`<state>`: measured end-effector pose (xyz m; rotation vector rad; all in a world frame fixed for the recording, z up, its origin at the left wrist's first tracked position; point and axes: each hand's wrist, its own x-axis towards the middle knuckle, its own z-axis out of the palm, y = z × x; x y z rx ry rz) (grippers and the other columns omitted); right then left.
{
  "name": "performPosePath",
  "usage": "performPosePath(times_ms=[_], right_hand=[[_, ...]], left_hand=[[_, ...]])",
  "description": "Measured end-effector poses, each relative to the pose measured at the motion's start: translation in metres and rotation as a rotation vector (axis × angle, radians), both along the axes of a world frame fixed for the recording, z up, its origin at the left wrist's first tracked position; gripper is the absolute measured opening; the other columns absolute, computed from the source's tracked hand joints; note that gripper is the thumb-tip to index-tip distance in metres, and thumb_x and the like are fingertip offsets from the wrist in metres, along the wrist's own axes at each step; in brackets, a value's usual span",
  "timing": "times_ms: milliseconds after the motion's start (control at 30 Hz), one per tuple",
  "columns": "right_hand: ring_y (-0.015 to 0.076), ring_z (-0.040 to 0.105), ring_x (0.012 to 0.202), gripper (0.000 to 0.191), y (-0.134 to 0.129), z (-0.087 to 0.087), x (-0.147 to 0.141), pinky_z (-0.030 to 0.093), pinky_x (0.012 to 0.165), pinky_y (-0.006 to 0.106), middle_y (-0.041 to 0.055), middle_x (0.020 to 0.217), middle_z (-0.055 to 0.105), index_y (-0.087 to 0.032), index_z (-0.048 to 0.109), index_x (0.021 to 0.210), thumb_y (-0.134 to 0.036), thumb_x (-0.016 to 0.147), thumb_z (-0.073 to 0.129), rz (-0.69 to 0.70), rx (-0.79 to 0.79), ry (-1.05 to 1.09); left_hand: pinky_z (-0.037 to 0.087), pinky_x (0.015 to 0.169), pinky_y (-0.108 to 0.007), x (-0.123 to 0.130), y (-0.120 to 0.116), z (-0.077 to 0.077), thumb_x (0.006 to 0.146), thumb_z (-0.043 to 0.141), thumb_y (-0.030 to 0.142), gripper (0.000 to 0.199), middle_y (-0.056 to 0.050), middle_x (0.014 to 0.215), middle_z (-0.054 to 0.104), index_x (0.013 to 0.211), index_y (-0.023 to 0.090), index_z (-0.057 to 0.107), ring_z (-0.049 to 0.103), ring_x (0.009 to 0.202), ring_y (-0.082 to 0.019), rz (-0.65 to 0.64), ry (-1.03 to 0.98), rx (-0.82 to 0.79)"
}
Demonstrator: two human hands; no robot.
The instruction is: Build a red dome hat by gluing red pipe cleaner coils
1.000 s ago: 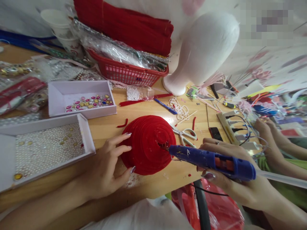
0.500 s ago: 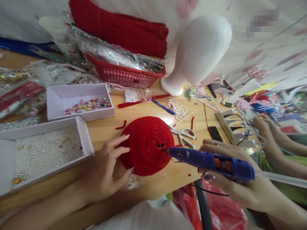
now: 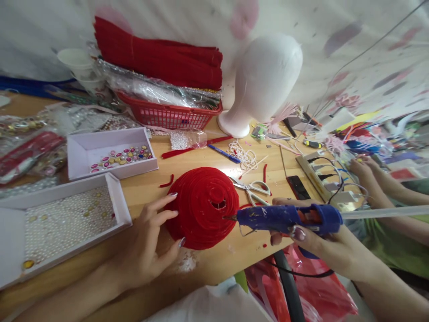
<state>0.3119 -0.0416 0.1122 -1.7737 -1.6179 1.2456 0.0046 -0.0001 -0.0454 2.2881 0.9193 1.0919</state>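
Note:
A red dome (image 3: 197,223) of coiled fuzzy strips sits on the table, with a round knob and a dark gap near its top. My left hand (image 3: 147,237) is spread, its fingertips and thumb resting against the dome's left side. In my right hand (image 3: 321,243) is a blue glue gun (image 3: 268,217), lying nearly level with a clear glue stick (image 3: 382,212) out of its back. Its metal nozzle points left, at the dome's right side below the gap; whether it touches cannot be made out. White-handled scissors (image 3: 256,191) lie just behind.
White boxes hold pearls (image 3: 67,223) and gems (image 3: 124,156) at left. Behind stand a red basket (image 3: 167,115) with red stems and a white foam head (image 3: 268,76). A pen (image 3: 224,153), phone (image 3: 297,187) and power strip (image 3: 313,179) lie about. Another person's hands (image 3: 363,172) are at right.
The glue gun's nozzle has moved from the gap down the dome's right side. My right hand has turned and shows the thumb on the gun. My left hand stays at the dome.

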Motion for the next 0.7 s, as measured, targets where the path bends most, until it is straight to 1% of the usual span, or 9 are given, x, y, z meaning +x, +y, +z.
performPosePath(times_ms=[67, 133, 167, 233, 300, 333, 500, 633, 700], right_hand=[[0.0240, 0.073, 0.072, 0.053, -0.002, -0.003, 0.004, 0.061, 0.068, 0.033, 0.0086, 0.075, 0.075, -0.020, 0.077, 0.092, -0.068, 0.084, 0.058, -0.003, 0.025, 0.038], [0.0253, 0.072, 0.080, 0.053, -0.007, -0.010, 0.010, 0.061, 0.077, 0.036, 0.0093, 0.076, 0.075, -0.020, 0.077, 0.082, -0.068, 0.086, 0.055, -0.039, 0.113, 0.016], [0.0251, 0.072, 0.080, 0.052, -0.011, -0.015, 0.014, 0.060, 0.077, 0.037, 0.0093, 0.077, 0.075, -0.020, 0.077, 0.079, -0.068, 0.086, 0.056, -0.066, 0.163, 0.000], [0.0213, 0.068, 0.071, 0.050, -0.019, -0.028, 0.024, 0.059, 0.064, 0.031, 0.0090, 0.077, 0.074, -0.019, 0.077, 0.081, -0.066, 0.085, 0.058, -0.164, 0.218, -0.027], [0.0167, 0.062, 0.061, 0.050, -0.027, -0.041, 0.036, 0.051, 0.047, 0.024, 0.0085, 0.077, 0.072, -0.018, 0.077, 0.085, -0.065, 0.085, 0.060, -0.297, 0.231, -0.052], [0.0157, 0.060, 0.059, 0.050, -0.030, -0.047, 0.042, 0.047, 0.043, 0.022, 0.0081, 0.076, 0.071, -0.018, 0.077, 0.086, -0.065, 0.084, 0.060, -0.357, 0.232, -0.071], [0.0171, 0.063, 0.061, 0.055, -0.033, -0.076, 0.081, 0.052, 0.051, 0.025, 0.0085, 0.073, 0.071, -0.016, 0.077, 0.088, -0.068, 0.081, 0.060, -0.582, 0.202, -0.178], [0.0170, 0.063, 0.055, 0.061, -0.020, -0.104, 0.117, 0.051, 0.050, 0.027, 0.0091, 0.070, 0.071, -0.012, 0.074, 0.093, -0.069, 0.083, 0.056, -0.739, 0.220, -0.231], [0.0182, 0.063, 0.055, 0.062, -0.010, -0.117, 0.133, 0.050, 0.049, 0.028, 0.0105, 0.070, 0.070, -0.010, 0.074, 0.088, -0.070, 0.082, 0.056, -0.778, 0.243, -0.257]], left_hand=[[0.048, 0.104, -0.053, 0.000, -0.001, 0.000, 0.087, 0.058, 0.014, 0.042, -0.021, 0.141, 0.045, 0.126, 0.015, 0.042, 0.047, 0.132, -0.032, 0.014, -0.012, -0.019], [0.047, 0.104, -0.056, 0.001, -0.002, 0.000, 0.088, 0.057, 0.014, 0.041, -0.020, 0.141, 0.045, 0.126, 0.018, 0.041, 0.048, 0.132, -0.033, 0.026, -0.021, -0.043], [0.047, 0.103, -0.057, 0.001, -0.003, 0.000, 0.088, 0.056, 0.014, 0.041, -0.019, 0.141, 0.045, 0.126, 0.019, 0.041, 0.048, 0.132, -0.033, 0.030, -0.021, -0.052], [0.047, 0.103, -0.058, 0.002, -0.004, 0.001, 0.088, 0.055, 0.014, 0.041, -0.019, 0.141, 0.045, 0.126, 0.020, 0.041, 0.047, 0.132, -0.034, 0.042, -0.016, -0.065], [0.046, 0.104, -0.058, 0.003, -0.005, 0.003, 0.088, 0.055, 0.014, 0.042, -0.018, 0.141, 0.044, 0.127, 0.021, 0.040, 0.046, 0.132, -0.033, 0.057, -0.012, -0.074], [0.045, 0.104, -0.058, 0.004, -0.005, 0.003, 0.087, 0.055, 0.015, 0.043, -0.018, 0.141, 0.044, 0.127, 0.021, 0.040, 0.046, 0.132, -0.034, 0.063, -0.013, -0.076], [0.043, 0.103, -0.062, 0.004, -0.005, 0.002, 0.083, 0.057, 0.020, 0.045, -0.017, 0.138, 0.045, 0.126, 0.021, 0.042, 0.046, 0.129, -0.037, 0.073, -0.044, -0.106], [0.044, 0.100, -0.063, 0.000, -0.003, -0.010, 0.082, 0.058, 0.017, 0.046, -0.017, 0.136, 0.046, 0.125, 0.022, 0.043, 0.048, 0.127, -0.038, 0.082, -0.043, -0.067], [0.048, 0.097, -0.061, -0.002, -0.001, -0.017, 0.081, 0.058, 0.017, 0.044, -0.017, 0.134, 0.047, 0.123, 0.022, 0.044, 0.050, 0.125, -0.037, 0.077, -0.049, -0.047]])
